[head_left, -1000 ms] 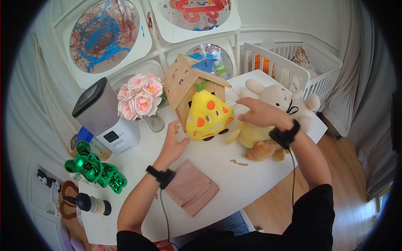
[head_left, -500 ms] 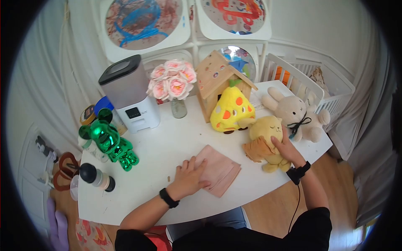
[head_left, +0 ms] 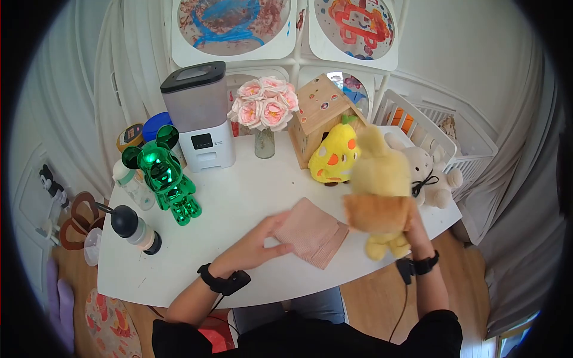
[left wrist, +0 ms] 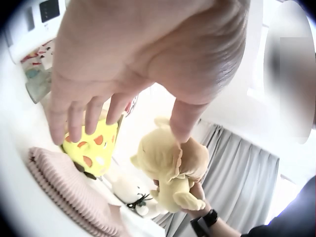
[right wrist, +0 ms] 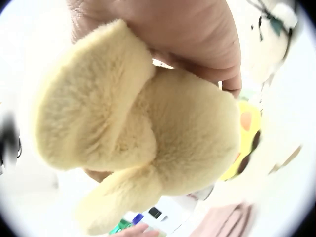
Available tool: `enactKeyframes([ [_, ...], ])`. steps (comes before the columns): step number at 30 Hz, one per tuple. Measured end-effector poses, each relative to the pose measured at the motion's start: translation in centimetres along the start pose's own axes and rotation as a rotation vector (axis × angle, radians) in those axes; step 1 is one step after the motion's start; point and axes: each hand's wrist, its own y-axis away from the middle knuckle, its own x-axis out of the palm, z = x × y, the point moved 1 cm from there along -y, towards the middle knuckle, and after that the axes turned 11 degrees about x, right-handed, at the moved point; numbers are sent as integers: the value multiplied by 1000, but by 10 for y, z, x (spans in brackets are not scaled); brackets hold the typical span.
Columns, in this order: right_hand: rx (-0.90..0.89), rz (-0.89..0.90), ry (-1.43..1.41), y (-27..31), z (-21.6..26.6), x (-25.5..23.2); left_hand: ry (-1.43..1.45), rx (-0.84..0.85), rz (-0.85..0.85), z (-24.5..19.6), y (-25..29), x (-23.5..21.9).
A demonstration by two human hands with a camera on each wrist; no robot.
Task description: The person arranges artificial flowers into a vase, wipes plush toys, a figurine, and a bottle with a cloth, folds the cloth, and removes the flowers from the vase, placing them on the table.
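My right hand (head_left: 417,230) grips a pale yellow plush toy (head_left: 383,173) with an orange-brown garment and holds it upright above the right side of the table. In the right wrist view the plush's furry underside (right wrist: 192,133) fills the middle, hiding most of the fingers. My left hand (head_left: 253,244) has its fingers loosely spread, right at the left edge of a folded pink cloth (head_left: 313,232). Seen from the left wrist, that palm (left wrist: 143,49) holds nothing, and the ribbed cloth (left wrist: 69,192) lies below the fingers.
Behind the held plush are a yellow pear-shaped plush (head_left: 334,158) and a white bunny plush (head_left: 439,185). A wooden house (head_left: 316,113), a flower vase (head_left: 264,145) and a grey-white dispenser (head_left: 206,143) line the back. A green bear figure (head_left: 167,179) and a bottle (head_left: 134,230) stand left.
My right hand has moved from beside the bunny and pear plushes to the yellow plush and lifted it off the table. The left hand touched the cloth, then drew slightly left.
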Motion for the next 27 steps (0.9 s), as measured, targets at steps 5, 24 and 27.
enactKeyframes([
  [5,-112,483,229,-14,36,155,422,333,-559,-48,-6,-29],
  [24,-5,253,896,-46,-11,86,237,-237,-530,19,57,-64],
  [27,127,105,364,-41,14,90,167,-248,-273,-2,49,-85],
])
